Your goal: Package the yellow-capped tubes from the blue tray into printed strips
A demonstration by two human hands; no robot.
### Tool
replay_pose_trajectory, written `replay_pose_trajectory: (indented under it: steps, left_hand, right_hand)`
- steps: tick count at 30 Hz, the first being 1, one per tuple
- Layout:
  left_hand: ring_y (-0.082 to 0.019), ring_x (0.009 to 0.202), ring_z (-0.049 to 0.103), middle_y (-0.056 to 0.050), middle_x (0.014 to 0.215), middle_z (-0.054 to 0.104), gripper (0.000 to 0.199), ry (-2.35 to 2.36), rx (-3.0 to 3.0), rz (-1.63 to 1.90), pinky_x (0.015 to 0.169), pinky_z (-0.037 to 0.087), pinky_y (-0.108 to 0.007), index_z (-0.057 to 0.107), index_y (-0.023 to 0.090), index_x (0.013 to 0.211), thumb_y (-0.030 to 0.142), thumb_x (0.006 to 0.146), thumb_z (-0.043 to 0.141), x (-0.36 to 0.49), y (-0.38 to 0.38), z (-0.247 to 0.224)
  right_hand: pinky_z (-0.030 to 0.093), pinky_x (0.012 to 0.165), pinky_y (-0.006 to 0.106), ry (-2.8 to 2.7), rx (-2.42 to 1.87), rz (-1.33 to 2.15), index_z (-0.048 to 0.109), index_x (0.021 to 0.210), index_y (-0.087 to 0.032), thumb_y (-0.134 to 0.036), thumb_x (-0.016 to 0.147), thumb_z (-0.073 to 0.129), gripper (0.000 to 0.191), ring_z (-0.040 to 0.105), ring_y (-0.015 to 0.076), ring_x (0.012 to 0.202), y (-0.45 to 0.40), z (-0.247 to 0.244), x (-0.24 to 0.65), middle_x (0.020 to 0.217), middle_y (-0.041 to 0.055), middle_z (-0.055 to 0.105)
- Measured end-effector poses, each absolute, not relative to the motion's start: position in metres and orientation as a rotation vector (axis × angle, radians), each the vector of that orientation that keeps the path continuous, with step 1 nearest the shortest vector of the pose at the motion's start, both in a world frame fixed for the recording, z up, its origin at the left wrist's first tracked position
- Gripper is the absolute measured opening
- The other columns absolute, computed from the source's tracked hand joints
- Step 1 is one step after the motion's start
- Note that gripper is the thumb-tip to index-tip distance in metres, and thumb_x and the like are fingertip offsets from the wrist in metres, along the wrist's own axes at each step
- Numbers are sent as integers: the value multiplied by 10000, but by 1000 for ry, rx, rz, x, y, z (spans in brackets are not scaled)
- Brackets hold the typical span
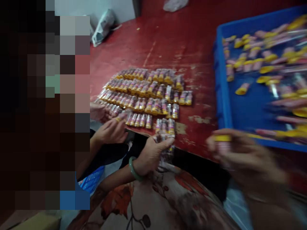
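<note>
My left hand (pixel 152 148), with a green bangle at its wrist, grips a shiny clear plastic packet (pixel 166 153) just off the table's front edge. Its thumb lies across the top; what is inside is hard to make out. My right hand (pixel 247 156), blurred, pinches a small pink tube-like piece with a yellow end (pixel 222 142) in front of the blue tray. Close beyond my left hand stand several wrapped pink-and-yellow pieces (pixel 164 126), near longer rows of wrapped pieces (pixel 144 88).
The blue tray (pixel 222 86) on the right holds many loose pink-and-yellow pieces (pixel 254 60). A co-worker's hands (pixel 110 131) handle a wrapped piece at the left of the rows. On the red table (pixel 192 41), a plastic bag (pixel 103 27) lies at the back left.
</note>
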State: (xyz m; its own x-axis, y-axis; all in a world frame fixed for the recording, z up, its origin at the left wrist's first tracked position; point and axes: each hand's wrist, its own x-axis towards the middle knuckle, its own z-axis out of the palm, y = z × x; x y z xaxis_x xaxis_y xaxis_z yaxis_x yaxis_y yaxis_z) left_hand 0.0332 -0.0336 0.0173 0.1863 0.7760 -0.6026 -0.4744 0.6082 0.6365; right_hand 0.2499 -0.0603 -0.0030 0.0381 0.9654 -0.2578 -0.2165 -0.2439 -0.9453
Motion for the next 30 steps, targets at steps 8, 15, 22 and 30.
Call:
replay_pose_trajectory:
  steps: [8, 15, 22, 30]
  left_hand:
    - [-91, 581, 592, 18, 684, 673, 338, 1100, 393, 922, 583, 475, -218, 699, 134, 760, 264, 531, 912, 55, -37, 10]
    - [-105, 546, 609, -3, 701, 697, 307, 1135, 399, 792, 555, 507, -235, 729, 134, 824, 298, 609, 873, 43, -36, 11]
    - [-103, 608, 619, -8, 759, 699, 309, 1172, 412, 909, 569, 520, -223, 737, 133, 849, 269, 609, 876, 30, -31, 11]
    - [-95, 627, 610, -2, 781, 688, 345, 1150, 375, 1013, 554, 505, -209, 718, 131, 867, 308, 614, 873, 34, -29, 9]
  right_hand:
    - [357, 501, 236, -965, -1344, 1557, 697, 690, -168, -388, 635, 760, 235, 468, 107, 530, -64, -10, 192, 597, -13, 576]
    - [359, 488, 235, -1088, -1396, 1560, 721, 711, -159, -434, 660, 744, 281, 476, 112, 521, -45, -13, 202, 596, -4, 596]
    - [419, 467, 218, -1021, -1182, 1549, 697, 1036, -209, -439, 825, 690, 312, 528, 110, 550, -55, -9, 226, 747, 10, 621]
    - [549, 626, 283, -1004, -1035, 1249, 648, 988, -218, -265, 841, 705, 164, 638, 153, 698, -83, -6, 221, 967, 42, 619]
